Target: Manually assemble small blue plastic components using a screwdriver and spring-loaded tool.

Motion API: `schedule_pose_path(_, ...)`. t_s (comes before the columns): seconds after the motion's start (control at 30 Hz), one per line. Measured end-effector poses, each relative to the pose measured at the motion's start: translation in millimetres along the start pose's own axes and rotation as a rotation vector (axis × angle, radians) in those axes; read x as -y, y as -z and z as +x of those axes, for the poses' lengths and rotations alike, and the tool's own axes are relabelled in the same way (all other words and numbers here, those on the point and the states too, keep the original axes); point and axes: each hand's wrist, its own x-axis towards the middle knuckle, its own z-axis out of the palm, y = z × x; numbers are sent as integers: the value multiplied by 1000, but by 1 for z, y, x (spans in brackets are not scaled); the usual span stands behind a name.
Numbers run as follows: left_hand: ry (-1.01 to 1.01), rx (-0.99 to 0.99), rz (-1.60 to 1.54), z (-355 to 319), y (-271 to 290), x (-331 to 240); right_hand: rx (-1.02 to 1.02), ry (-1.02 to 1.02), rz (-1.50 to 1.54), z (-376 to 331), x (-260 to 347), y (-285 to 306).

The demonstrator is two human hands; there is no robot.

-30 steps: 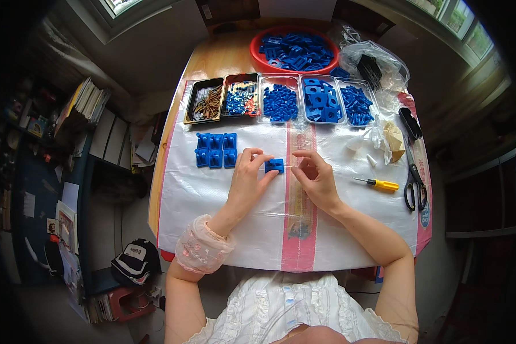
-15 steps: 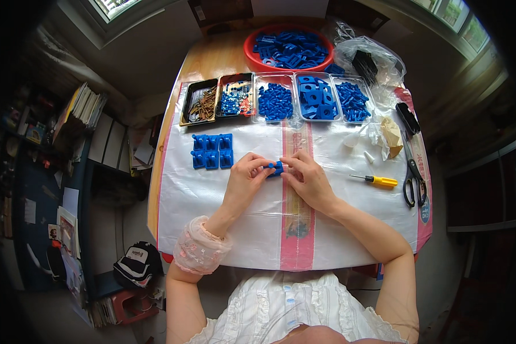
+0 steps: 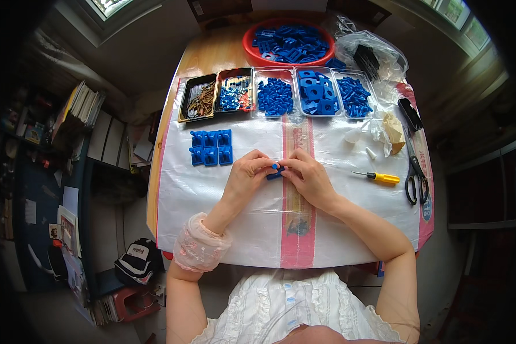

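Both my hands meet over the middle of the white plastic sheet (image 3: 212,200) and pinch one small blue plastic part (image 3: 276,171) between their fingertips. My left hand (image 3: 247,175) grips it from the left, my right hand (image 3: 307,178) from the right; most of the part is hidden by the fingers. A block of several finished blue pieces (image 3: 211,147) lies in two rows a little to the left of my left hand.
Along the far edge stand trays: brown screws (image 3: 198,98), mixed small hardware (image 3: 234,92), and three clear trays of blue parts (image 3: 312,94). Behind them is a red bowl of blue parts (image 3: 290,41). A yellow screwdriver (image 3: 378,177), black scissors (image 3: 415,172) and a plastic bag (image 3: 367,54) lie right.
My right hand has moved left and closed in on the blue part, which both hands now hold together; a second ago the hands were slightly apart.
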Motion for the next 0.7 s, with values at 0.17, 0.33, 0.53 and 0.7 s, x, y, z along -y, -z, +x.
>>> schedule_pose_path(0.17, 4, 4, 21, -1, 2, -4, -9, 16, -2, 0, 0, -1)
schedule_pose_path(0.33, 116, 27, -199, 0, 7, -10, -2, -29, 47, 1, 3, 1)
schedule_pose_path(0.53, 41, 113, 42, -1, 22, -7, -13, -97, 189, 4, 2, 8)
schedule_pose_path(0.7, 0, 106, 140, -2, 16, -11, -45, -81, 209, 3, -4, 7)
